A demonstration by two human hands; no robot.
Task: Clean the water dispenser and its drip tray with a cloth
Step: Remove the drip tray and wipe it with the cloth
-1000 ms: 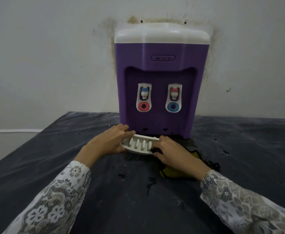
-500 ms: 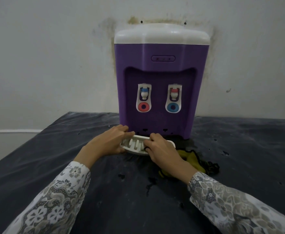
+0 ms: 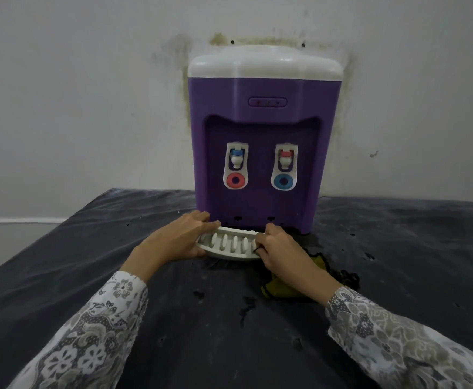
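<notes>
Since half a second ago the right hand [image 3: 278, 251] has slid back to the right end of the drip tray [image 3: 231, 245], uncovering more of its slotted grille. Both hands now grip the white tray at the foot of the purple water dispenser [image 3: 263, 141] on the dark table [image 3: 89, 248]: the left hand [image 3: 179, 240] has its fingers [image 3: 210, 224] curled over the left end, the right fingers wrapped round the right end. A yellow cloth [image 3: 278, 289] lies on the table beneath the right wrist
</notes>
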